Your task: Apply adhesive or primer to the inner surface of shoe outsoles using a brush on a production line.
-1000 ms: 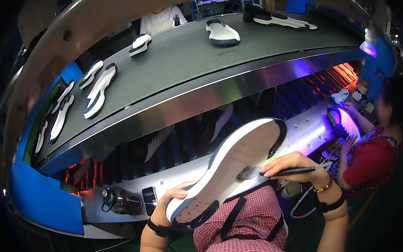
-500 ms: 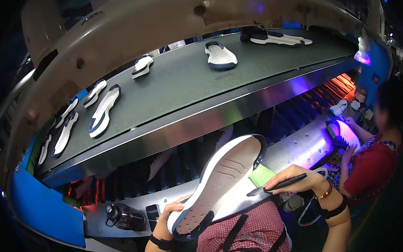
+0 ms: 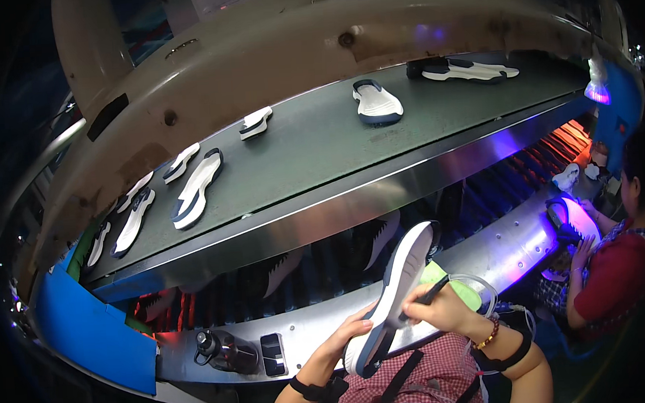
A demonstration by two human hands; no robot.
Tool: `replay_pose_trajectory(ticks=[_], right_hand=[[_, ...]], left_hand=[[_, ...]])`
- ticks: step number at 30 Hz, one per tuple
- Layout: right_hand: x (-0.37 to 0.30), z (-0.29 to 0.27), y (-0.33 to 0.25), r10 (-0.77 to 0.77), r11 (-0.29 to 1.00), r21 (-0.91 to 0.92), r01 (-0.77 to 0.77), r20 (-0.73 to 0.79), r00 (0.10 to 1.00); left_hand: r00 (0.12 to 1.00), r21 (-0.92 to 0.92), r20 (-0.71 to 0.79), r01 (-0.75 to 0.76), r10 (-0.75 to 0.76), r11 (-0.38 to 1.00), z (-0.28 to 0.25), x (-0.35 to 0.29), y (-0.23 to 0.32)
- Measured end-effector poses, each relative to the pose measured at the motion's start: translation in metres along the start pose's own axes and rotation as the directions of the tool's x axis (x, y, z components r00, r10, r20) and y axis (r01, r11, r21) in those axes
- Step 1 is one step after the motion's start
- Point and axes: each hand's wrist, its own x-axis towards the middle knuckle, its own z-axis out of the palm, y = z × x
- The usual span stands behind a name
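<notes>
White-and-navy shoe sole [image 3: 393, 295] is held tilted above the near edge of the metal worktop [image 3: 488, 254], seemingly mid-work; how much of its inner face is done cannot be told. The left hand [image 3: 345, 335] grips its side; the right hand [image 3: 446, 310] pinches a slim black tool [image 3: 437, 288] against or near that face. Beyond, more soles [image 3: 379, 105] lie on a green belt [image 3: 298, 159].

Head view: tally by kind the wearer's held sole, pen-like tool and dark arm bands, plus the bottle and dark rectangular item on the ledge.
Held sole: 1
Pen-like tool: 1
Dark arm bands: 2
Bottle: 1
Dark rectangular item: 1
Total: 6
</notes>
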Motion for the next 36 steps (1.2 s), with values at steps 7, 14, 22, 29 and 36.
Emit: replay_pose_trajectory(ticks=[7,14,22,29,36], right_hand=[[0.023,-0.027,0.014,-0.098,0.995,-0.041,0.091,-0.216,0.971],[0.044,-0.043,0.046,-0.505,0.858,-0.408,0.313,-0.551,0.665],[-0.024,0.017,0.077,-0.360,0.917,-0.304,0.259,-0.349,0.865],[-0.083,-0.060,0.073,0.041,0.482,0.842,0.240,-0.295,0.955],[-0.078,-0.056,0.076,0.276,0.338,0.883,0.325,-0.423,0.863]], left_hand=[[0.981,-0.167,-0.196,-0.025,-0.009,0.986,0.031,-0.011,0.027],[0.995,-0.515,-0.049,0.054,-0.092,0.855,-0.008,-0.004,-0.021],[0.985,-0.526,-0.064,0.106,-0.163,0.844,-0.024,0.035,-0.063],[0.981,-0.412,0.028,-0.166,0.194,0.896,-0.011,0.016,0.032],[0.798,-0.905,-0.141,-0.344,0.586,0.250,-0.057,0.129,0.143]])
